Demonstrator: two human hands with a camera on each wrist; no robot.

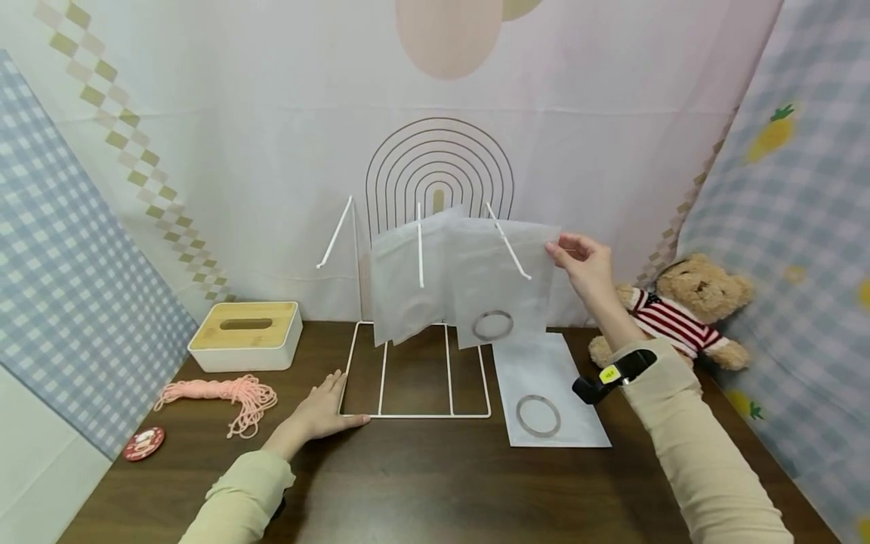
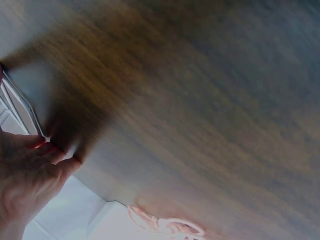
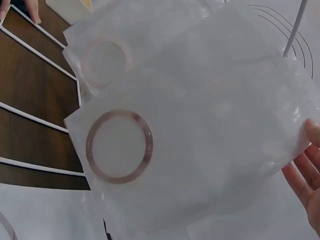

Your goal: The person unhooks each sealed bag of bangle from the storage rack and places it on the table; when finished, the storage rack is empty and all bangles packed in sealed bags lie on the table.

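A white wire rack point(image 1: 414, 415) stands on the table, with three slanted prongs rising at the back. Two frosted plastic bags hang at its middle and right prongs: the left bag point(image 1: 401, 295) and the right bag point(image 1: 469, 295). Through the right bag a brownish ring point(image 3: 119, 180) shows. My right hand point(image 1: 586, 264) pinches that bag's upper right corner between thumb and fingers. My left hand point(image 1: 319, 412) rests with spread fingers across the rack's front left corner, its thumb along the front wire. Another frosted bag point(image 1: 557, 370) with a ring lies flat beside the rack.
At the left are a white tissue box point(image 1: 245, 355) with a wooden lid, a bundle of pink cord point(image 1: 217, 391) and a red round disc point(image 1: 144, 443). A teddy bear point(image 1: 700, 291) in a striped top sits at the right. Patterned cloth hangs behind and at both sides.
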